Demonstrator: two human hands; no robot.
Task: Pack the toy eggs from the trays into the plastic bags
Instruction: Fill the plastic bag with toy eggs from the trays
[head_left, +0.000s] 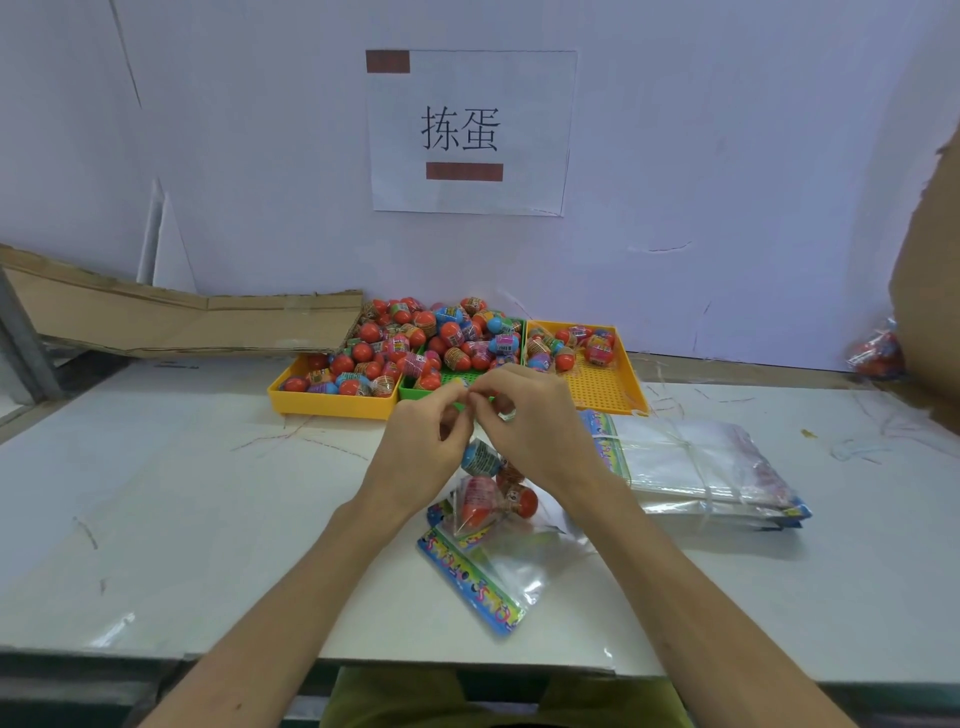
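On the white table (182, 493), both hands pinch a clear plastic bag (485, 506) of bright toy eggs. The left hand (426, 441) and right hand (535, 426) hold its top shut. Next, I think, it needs sealing.

A: Trays?
B: Three in a row at back of tabletop (182, 493), against wall. Left tray (332, 402) and middle tray (415, 389) heaped with eggs (415, 338); right tray (602, 387) with few, at far end.
A: Bags?
B: Stack of bags (696, 467) right, in front of right tray. Filled bag (488, 499) centre, under both hands.
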